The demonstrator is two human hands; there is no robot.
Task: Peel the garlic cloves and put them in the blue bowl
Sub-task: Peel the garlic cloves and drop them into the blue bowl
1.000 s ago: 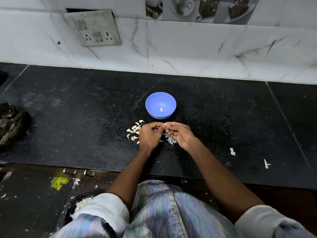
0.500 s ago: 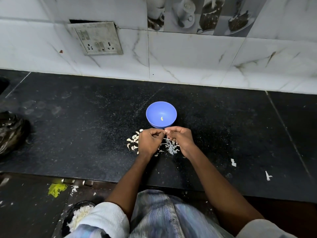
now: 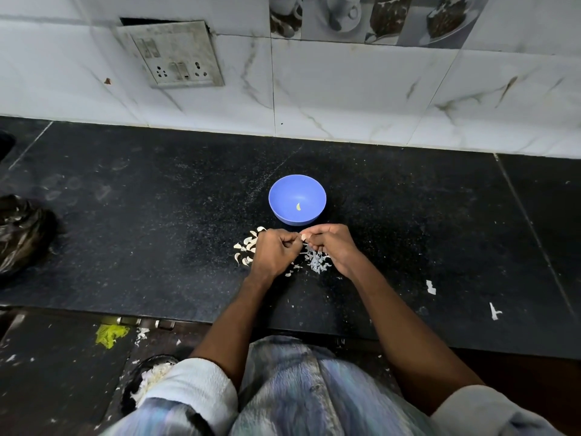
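Left hand [image 3: 275, 251] and right hand [image 3: 333, 247], fingertips together, pinched one garlic clove [image 3: 304, 237] above peel scraps [image 3: 317, 262] on the surface [image 3: 157, 231], unpeeled cloves [image 3: 246, 247] beside the left hand, blue bowl [image 3: 297, 199] just beyond.

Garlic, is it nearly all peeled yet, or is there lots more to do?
Not nearly. Done: one peeled clove lies in the blue bowl, and loose skins lie on the counter. In hand: the left hand and right hand pinch a clove between them. Left: a pile of cloves waits beside the left hand.
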